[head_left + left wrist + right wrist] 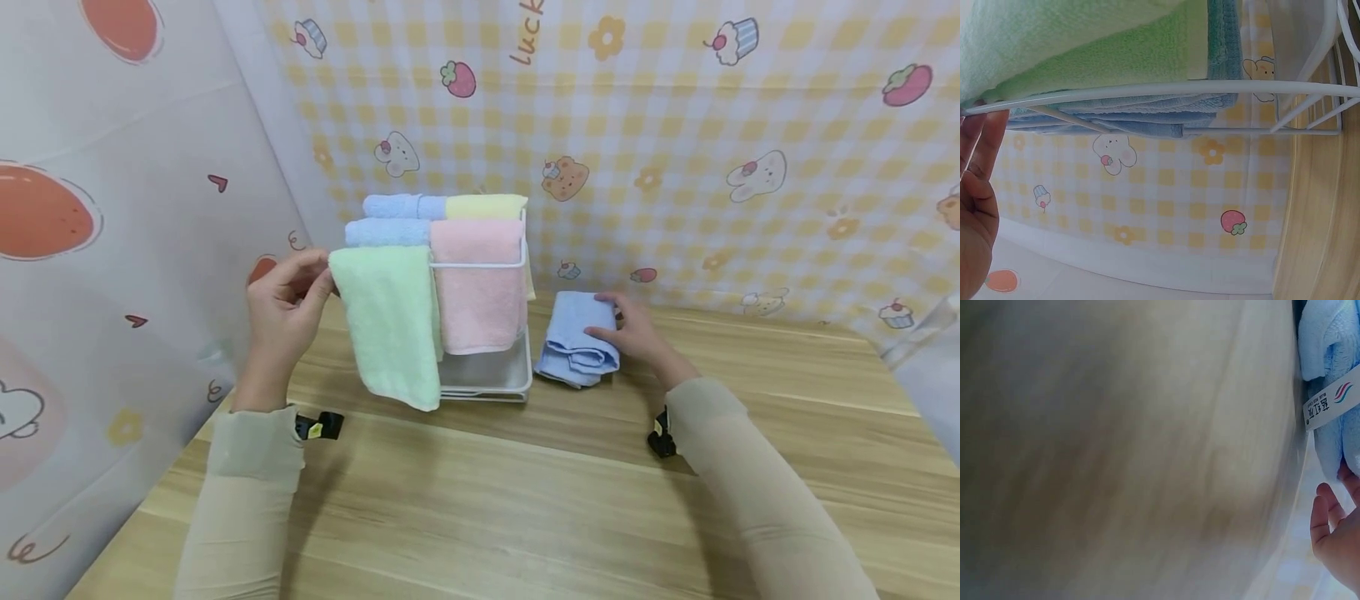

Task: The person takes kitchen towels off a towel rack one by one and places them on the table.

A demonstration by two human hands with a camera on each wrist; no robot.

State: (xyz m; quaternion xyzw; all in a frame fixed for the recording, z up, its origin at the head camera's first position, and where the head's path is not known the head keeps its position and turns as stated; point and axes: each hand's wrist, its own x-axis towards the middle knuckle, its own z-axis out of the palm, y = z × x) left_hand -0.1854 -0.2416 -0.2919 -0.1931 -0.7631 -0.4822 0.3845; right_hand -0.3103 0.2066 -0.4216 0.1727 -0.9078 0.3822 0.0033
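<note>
A pale green towel (386, 325) hangs over the front left of a white wire rack (480, 265). At its upper left corner my left hand (281, 308) pinches the edge, right by the rail; the left wrist view shows those fingers (994, 134) against the rail's end. On the table right of the rack lies a folded light blue towel (577, 333). My right hand (637, 333) grips its right edge, thumb on top. In the right wrist view a white paper label (1332, 403) crosses a blue towel, and the table is blurred.
Beside the green towel hangs a pink towel (480, 300). Blue towels (386, 232) and a yellow towel (486, 206) hang on the rails behind. A tray (487, 371) forms the rack's base. The wooden table (480, 500) meets a checked cloth backdrop (660, 125).
</note>
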